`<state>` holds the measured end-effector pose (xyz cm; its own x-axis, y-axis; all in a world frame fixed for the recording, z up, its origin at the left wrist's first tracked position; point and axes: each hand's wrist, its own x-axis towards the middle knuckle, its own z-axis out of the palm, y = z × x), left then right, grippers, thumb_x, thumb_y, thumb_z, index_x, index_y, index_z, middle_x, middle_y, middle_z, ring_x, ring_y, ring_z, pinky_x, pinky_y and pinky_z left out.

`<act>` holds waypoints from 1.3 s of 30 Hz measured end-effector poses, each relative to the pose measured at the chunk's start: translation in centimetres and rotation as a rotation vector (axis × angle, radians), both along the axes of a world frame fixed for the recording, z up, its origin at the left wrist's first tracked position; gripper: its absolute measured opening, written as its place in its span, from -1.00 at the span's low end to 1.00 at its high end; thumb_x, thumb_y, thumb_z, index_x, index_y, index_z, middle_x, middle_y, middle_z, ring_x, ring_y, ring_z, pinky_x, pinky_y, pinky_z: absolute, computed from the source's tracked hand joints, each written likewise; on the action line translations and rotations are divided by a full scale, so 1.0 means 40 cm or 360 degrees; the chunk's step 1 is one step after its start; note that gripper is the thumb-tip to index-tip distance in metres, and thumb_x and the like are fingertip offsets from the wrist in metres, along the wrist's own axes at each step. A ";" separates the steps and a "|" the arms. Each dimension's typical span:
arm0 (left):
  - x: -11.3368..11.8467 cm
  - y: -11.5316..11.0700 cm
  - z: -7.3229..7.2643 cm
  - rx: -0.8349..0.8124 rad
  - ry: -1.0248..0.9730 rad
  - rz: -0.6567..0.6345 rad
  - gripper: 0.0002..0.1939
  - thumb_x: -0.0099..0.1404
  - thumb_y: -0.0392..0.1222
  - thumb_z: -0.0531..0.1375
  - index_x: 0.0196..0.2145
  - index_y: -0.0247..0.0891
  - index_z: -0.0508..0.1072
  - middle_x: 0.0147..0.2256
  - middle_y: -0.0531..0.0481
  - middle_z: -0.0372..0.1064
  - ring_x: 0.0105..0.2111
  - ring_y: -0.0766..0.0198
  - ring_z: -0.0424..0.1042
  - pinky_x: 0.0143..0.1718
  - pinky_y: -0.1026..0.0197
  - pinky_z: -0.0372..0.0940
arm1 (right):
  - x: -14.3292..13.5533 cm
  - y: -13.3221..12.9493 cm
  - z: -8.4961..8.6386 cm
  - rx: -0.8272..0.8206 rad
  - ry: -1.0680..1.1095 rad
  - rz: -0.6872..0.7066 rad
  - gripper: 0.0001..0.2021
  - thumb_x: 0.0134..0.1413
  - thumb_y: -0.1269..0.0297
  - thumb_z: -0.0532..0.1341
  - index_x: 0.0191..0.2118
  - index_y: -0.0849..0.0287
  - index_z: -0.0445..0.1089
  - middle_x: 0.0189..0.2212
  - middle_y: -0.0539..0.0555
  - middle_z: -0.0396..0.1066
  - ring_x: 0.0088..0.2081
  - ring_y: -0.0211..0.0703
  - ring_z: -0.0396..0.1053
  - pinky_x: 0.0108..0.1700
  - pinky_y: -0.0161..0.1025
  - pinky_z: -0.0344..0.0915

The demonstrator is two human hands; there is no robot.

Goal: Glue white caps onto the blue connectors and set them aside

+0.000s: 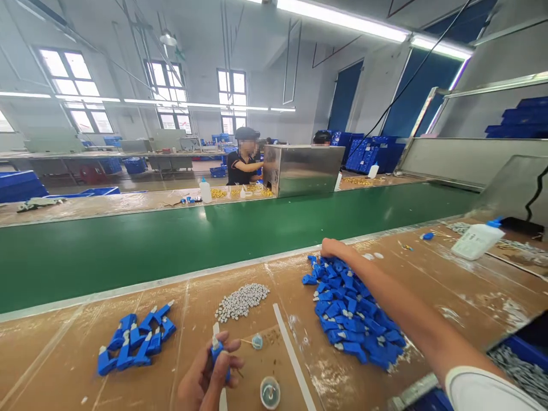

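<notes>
My left hand [201,378] is closed around a small blue plastic part with a whitish tip [216,349], held upright near the front of the bench. My right hand [334,249] reaches over the far end of a big heap of similar blue parts [357,317]; its fingers are hidden. A smaller group of blue parts with pale tips [137,345] lies to the left. Beyond my left hand is a pile of small grey pieces [242,301]. Beside that hand are a small round bluish lid [257,341] with a thin stick against it and a clear cup [270,394].
A green conveyor belt [180,242] runs behind the cardboard-covered bench [428,285]. At right lies a white bottle with a blue cap [477,240], and a bin of grey pieces [524,365] sits low. Across the belt, a person [242,162] works beside a metal box [310,171].
</notes>
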<state>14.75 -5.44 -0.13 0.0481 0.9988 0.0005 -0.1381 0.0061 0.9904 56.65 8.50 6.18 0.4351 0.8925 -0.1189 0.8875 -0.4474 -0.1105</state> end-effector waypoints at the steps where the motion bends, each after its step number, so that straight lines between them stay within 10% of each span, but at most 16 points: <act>1: -0.002 -0.001 0.015 -0.0084 -0.0065 -0.0067 -0.48 0.20 0.14 0.34 -0.03 -0.26 0.49 -0.09 -0.24 0.59 -0.23 0.01 0.60 -0.38 0.15 0.50 | 0.003 -0.015 0.009 0.0001 -0.0013 -0.0005 -0.66 0.30 0.19 0.26 0.12 0.19 0.38 0.08 0.19 0.40 -0.01 0.00 0.45 -0.01 0.01 0.45; 8: 0.003 -0.007 0.071 -0.0548 -0.1074 -0.0687 -0.73 0.27 -0.11 0.35 -0.09 -0.21 0.51 0.00 -0.16 0.54 -0.01 0.10 0.54 -0.06 0.19 0.47 | -0.137 -0.168 0.031 0.0260 0.0209 0.0408 -0.73 0.34 0.15 0.14 -0.02 0.13 0.49 -0.08 0.13 0.56 -0.06 0.01 0.51 0.01 -0.12 0.42; 16: -0.003 -0.020 0.057 -0.0661 -0.1081 -0.0743 -0.60 0.29 -0.18 0.34 0.05 -0.36 0.48 -0.08 -0.21 0.57 -0.24 0.26 0.60 -0.34 0.47 0.45 | -0.394 -0.448 -0.094 0.0462 0.1259 0.0722 -0.71 0.22 -0.05 0.21 -0.24 0.02 0.54 -0.33 0.06 0.57 -0.31 -0.01 0.50 -0.25 -0.13 0.41; 22: -0.052 -0.022 0.008 -0.0664 -0.1051 -0.0568 -0.75 0.32 -0.28 0.30 -0.06 -0.40 0.48 -0.09 -0.24 0.55 -0.27 0.31 0.57 -0.37 0.49 0.44 | -0.463 -0.454 -0.229 0.0425 0.1388 0.0539 -0.68 0.20 -0.02 0.23 -0.11 0.11 0.48 -0.33 0.07 0.51 -0.32 -0.05 0.43 -0.24 -0.14 0.36; 39: -0.065 -0.043 -0.064 -0.0906 -0.1037 -0.0375 -0.78 0.30 -0.38 0.26 -0.10 -0.31 0.40 -0.22 -0.16 0.55 -0.28 0.23 0.62 -0.35 0.40 0.49 | -0.499 -0.507 -0.266 0.0380 0.1718 0.0454 -0.70 0.20 0.00 0.27 -0.32 0.16 0.47 -0.41 0.04 0.44 -0.38 -0.14 0.35 -0.32 -0.23 0.27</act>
